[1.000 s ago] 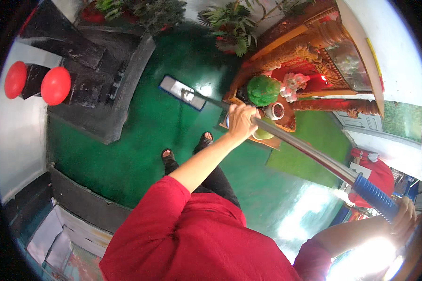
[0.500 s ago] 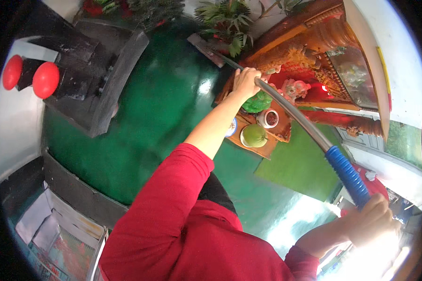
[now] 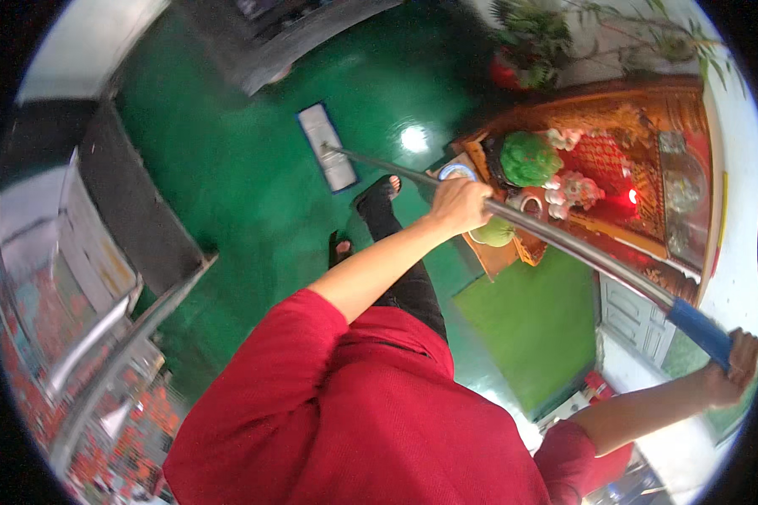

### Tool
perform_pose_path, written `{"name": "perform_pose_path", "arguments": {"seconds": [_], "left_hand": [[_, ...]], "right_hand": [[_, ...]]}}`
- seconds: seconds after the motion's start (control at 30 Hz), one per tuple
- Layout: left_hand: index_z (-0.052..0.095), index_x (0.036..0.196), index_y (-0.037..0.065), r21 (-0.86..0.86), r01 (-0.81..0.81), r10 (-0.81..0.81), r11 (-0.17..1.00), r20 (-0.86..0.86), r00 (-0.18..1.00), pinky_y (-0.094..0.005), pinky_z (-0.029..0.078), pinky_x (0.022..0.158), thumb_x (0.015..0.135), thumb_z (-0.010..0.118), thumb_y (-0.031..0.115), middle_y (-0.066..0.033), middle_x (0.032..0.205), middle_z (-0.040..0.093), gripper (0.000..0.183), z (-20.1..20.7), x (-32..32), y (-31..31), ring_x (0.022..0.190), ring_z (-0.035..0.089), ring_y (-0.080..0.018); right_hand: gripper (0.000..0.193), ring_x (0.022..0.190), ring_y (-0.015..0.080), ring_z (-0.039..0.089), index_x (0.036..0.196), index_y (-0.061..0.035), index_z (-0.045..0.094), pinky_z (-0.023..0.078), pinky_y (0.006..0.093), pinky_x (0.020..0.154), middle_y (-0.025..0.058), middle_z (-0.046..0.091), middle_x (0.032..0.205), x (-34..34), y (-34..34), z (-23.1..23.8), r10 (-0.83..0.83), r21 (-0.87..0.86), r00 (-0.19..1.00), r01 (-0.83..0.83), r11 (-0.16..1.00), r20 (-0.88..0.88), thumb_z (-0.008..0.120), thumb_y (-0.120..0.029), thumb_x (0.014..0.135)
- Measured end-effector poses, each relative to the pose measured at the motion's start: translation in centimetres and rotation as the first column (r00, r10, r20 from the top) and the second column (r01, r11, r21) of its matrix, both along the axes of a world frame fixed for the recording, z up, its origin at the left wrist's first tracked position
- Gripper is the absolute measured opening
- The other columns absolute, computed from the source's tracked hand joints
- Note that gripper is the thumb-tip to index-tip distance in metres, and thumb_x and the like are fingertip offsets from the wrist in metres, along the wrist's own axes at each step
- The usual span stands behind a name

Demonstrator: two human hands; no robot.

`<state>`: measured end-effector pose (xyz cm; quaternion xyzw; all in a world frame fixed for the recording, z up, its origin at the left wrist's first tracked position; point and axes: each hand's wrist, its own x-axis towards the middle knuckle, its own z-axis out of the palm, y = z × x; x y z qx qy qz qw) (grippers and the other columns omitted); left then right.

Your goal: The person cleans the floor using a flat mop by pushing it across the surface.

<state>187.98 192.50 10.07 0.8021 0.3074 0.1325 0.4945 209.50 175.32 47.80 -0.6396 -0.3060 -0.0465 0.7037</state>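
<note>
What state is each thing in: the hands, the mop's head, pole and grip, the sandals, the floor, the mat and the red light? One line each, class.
Left hand: closed around the pole
Right hand: closed around the grip
Floor: shiny; wet or dry, cannot tell
Mop head: flat on floor
Pole: tilted
Grip: partly covered by right hand
Sandals: worn
Mat: spread flat
Red light: lit

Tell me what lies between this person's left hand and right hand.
In the head view, the silver mop pole runs from the left hand to its blue grip, which the right hand holds.
</note>
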Motion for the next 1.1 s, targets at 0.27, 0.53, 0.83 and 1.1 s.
{"name": "perform_pose_path", "arguments": {"seconds": [0.27, 0.53, 0.83, 1.1], "left_hand": [[0.060, 0.061, 0.011, 0.254, -0.213, 0.311, 0.943, -0.458, 0.833, -0.0420, 0.043, 0.066, 0.057, 0.060, 0.022, -0.0120, 0.060, 0.057, 0.012, -8.0, -26.8, -4.4, 0.070, 0.057, -0.0305], [0.062, 0.073, 0.012, 0.207, -0.259, 0.329, 0.944, -0.490, 0.808, -0.0529, 0.037, 0.080, 0.060, 0.066, 0.017, -0.0029, 0.083, 0.058, 0.014, -9.8, -28.0, -9.8, 0.089, 0.054, -0.0232], [0.054, 0.086, 0.011, 0.085, -0.053, 0.051, 0.995, 0.020, 0.998, -0.0680, 0.020, 0.089, 0.051, 0.075, 0.005, -0.0099, 0.124, 0.037, 0.041, -4.0, -9.2, -18.3, 0.120, 0.028, -0.0323], [0.054, 0.087, 0.011, 0.187, 0.159, -0.165, 0.969, 0.018, 0.986, -0.0444, 0.037, 0.079, 0.061, 0.066, 0.004, -0.0069, 0.084, 0.053, 0.030, -4.4, 1.8, -19.1, 0.093, 0.051, -0.0269]], "right_hand": [[0.026, 0.040, 0.0072, 0.026, 0.104, -0.0018, 0.045, 0.024, 0.0243, 0.040, -0.0031, 0.026, 0.048, -18.3, 4.0, -18.5, 0.352, 0.073, 0.828, -0.357, 0.931, -0.436, 0.044, -0.011, 0.080], [0.018, 0.037, 0.0068, 0.023, 0.097, -0.0076, 0.050, 0.021, 0.0240, 0.041, -0.0055, 0.025, 0.046, -21.9, -4.7, -17.6, 0.478, 0.255, 0.725, -0.404, 0.878, -0.496, 0.043, -0.010, 0.081], [0.012, 0.044, 0.0055, 0.021, 0.074, 0.0010, 0.047, 0.021, 0.0218, 0.045, -0.0038, 0.021, 0.047, -21.1, -21.2, -6.0, 0.121, 0.396, 0.978, -0.044, 0.917, -0.170, 0.042, -0.003, 0.085], [0.015, 0.044, 0.0069, 0.027, 0.097, 0.0002, 0.046, 0.026, 0.0215, 0.046, -0.0022, 0.026, 0.050, -25.0, -23.2, -7.3, -0.064, 0.258, 0.990, 0.029, 0.966, 0.128, 0.041, -0.009, 0.086]]}}
